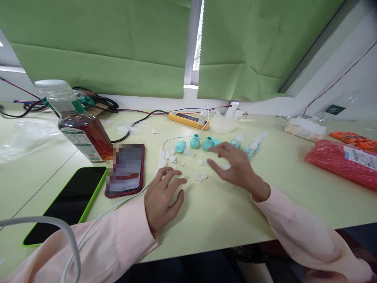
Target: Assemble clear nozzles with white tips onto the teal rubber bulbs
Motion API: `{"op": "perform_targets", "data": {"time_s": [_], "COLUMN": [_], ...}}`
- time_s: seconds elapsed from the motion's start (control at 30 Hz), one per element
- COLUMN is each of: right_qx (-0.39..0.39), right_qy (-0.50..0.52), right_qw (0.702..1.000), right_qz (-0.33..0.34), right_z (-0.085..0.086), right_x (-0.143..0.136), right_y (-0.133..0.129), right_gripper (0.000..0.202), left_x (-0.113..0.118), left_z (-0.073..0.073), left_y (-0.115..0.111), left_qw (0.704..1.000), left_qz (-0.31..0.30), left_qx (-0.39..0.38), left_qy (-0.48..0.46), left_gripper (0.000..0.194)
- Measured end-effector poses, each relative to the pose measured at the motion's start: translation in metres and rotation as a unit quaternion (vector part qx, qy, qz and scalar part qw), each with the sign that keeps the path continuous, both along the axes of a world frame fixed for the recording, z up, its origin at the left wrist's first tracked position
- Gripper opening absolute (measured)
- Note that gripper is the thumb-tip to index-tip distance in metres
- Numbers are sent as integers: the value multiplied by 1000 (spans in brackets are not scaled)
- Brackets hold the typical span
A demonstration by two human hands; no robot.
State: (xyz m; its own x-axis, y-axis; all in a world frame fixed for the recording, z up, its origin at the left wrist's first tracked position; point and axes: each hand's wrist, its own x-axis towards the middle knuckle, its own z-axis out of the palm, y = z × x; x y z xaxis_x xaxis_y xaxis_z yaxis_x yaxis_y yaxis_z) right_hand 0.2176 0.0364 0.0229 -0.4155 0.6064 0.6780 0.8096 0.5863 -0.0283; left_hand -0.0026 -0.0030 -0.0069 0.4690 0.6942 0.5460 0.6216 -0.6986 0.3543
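Here on the pale green counter (294,192), the left hand (165,198) hovers low near the front edge, fingers loosely spread and curved. Over to the right hand (232,163), thumb and fingers parted wide, forefinger right at the turquoise bulbs (194,141); whether it touches one, I cannot tell. The bulbs cluster mid-counter, two upright with open necks, one tipped over at the left, and small clear plastic pieces (202,177) lie just in front, between the hands. Behind them, a yellow power strip (185,120) sits near the wall below green sheets (118,59) covering the window. Out left, a bottle of amber liquid (85,133) towers over two phones (70,196); far right, a red package (338,159) rests beside orange packs (353,139).
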Motion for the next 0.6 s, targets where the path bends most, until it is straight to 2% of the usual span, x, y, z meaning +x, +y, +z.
{"op": "perform_targets", "data": {"time_s": [0.1,0.2,0.43,0.6], "right_qx": [-74,-130,-178,-210], "right_qy": [-81,-136,-197,-217], "right_qw": [993,981,964,952], "right_qz": [52,43,23,43], "right_z": [-8,-11,-14,-16], "right_x": [-21,-26,-24,-24], "right_y": [-10,-15,-16,-13], "right_gripper": [36,36,28,25], "left_x": [-2,-2,1,2], "left_z": [2,-1,-15,-15], "left_y": [9,16,24,26], "left_qw": [987,971,968,966], "left_qz": [97,143,117,103], "left_qx": [64,92,89,74], "left_qy": [111,166,206,227], "left_gripper": [34,38,37,32]}}
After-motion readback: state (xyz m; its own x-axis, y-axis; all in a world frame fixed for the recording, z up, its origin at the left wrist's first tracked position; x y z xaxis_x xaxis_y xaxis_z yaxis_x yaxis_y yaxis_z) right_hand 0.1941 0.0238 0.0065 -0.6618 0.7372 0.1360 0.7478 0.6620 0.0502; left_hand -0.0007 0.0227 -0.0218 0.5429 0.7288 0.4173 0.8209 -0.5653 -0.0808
